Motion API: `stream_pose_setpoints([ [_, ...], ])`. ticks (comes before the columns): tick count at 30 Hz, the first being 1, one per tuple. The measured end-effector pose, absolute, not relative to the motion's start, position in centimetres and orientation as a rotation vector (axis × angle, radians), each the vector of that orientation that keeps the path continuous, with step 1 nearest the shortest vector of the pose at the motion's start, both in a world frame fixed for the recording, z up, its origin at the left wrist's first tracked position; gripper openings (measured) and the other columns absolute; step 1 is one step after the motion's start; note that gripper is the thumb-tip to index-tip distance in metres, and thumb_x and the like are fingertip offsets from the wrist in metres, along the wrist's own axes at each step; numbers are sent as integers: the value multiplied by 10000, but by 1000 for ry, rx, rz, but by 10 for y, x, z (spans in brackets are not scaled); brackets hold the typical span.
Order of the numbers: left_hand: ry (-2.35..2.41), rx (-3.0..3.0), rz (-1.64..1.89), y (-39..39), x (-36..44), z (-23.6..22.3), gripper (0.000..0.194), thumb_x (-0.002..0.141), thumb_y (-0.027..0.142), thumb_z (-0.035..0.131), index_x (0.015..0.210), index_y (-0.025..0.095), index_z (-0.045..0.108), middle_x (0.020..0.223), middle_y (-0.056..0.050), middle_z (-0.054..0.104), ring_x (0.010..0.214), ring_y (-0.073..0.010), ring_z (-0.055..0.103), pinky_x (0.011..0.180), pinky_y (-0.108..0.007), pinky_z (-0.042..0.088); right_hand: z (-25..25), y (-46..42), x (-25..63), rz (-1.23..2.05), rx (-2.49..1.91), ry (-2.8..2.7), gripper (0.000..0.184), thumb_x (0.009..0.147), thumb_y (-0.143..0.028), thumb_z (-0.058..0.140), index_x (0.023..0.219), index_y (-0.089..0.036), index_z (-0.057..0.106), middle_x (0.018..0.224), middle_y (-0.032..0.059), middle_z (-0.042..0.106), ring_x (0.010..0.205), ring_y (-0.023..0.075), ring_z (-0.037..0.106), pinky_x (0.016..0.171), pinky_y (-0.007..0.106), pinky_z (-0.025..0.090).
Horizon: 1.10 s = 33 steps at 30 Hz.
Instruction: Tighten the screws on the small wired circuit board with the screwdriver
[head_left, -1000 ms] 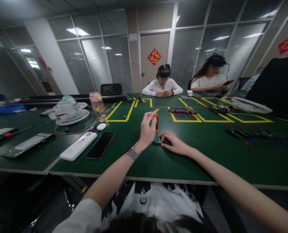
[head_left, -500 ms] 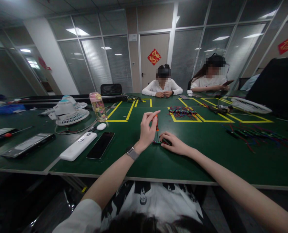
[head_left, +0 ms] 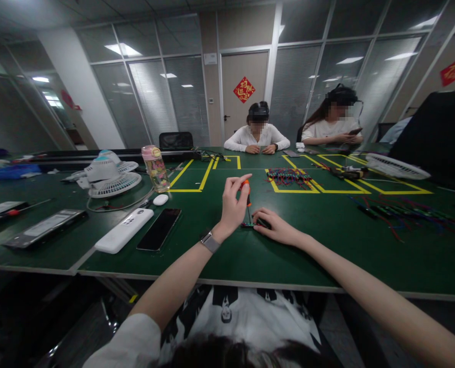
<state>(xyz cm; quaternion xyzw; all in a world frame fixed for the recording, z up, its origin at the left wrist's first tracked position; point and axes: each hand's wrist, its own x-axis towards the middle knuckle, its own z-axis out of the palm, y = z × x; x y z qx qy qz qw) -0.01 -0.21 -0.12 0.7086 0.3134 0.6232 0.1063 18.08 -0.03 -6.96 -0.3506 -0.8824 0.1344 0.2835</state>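
My left hand (head_left: 234, 203) is closed around the orange and black handle of a screwdriver (head_left: 249, 200), which stands upright. The screwdriver's thin shaft points down onto a small green circuit board (head_left: 246, 225) on the table. My right hand (head_left: 275, 226) lies low at the board's right side, with its fingers curled on the board and a black part (head_left: 264, 223) under them. What that black part is, I cannot make out. The screwdriver's tip is too small to see clearly.
On the green table (head_left: 212, 260), a black phone (head_left: 159, 229), a white power bank (head_left: 124, 231) and a bottle (head_left: 156, 168) stand to the left. Wired boards (head_left: 288, 177) lie inside yellow tape, more boards (head_left: 407, 209) at right. Two people sit across the table.
The screwdriver's handle has turned slightly in my left hand; both hands stay in place. Across the table, one person's hands have moved a little apart and the other's phone has shifted.
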Motion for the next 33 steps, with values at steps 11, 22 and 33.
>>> stream_pose_setpoints([
  [11, 895, 2125, 1841, 2, 1, -3, 251, 913, 270, 558, 1154, 231, 617, 951, -30, 588, 860, -141, 566, 829, -272, 466, -69, -2, 181, 341, -926, -2366, 76, 901, -249, 559, 938, -204, 607, 1050, 86, 572, 979, 229, 564, 902, 405, 473],
  [22, 854, 2098, 1818, 1, -1, -3, 313, 981, 214, 369, 1218, 217, 574, 1086, -59, 598, 995, -154, 567, 895, -286, 444, -69, -1, 181, 334, -941, -2385, 78, 883, -230, 570, 955, -215, 595, 1065, 79, 562, 995, 230, 563, 911, 393, 469],
  [33, 890, 2110, 1827, -2, 0, -2, 268, 958, 282, 465, 1173, 222, 613, 1017, -48, 569, 937, -146, 563, 878, -272, 454, -69, -2, 180, 358, -940, -2351, 77, 857, -216, 593, 927, -203, 566, 1042, 83, 577, 977, 235, 561, 901, 399, 462],
])
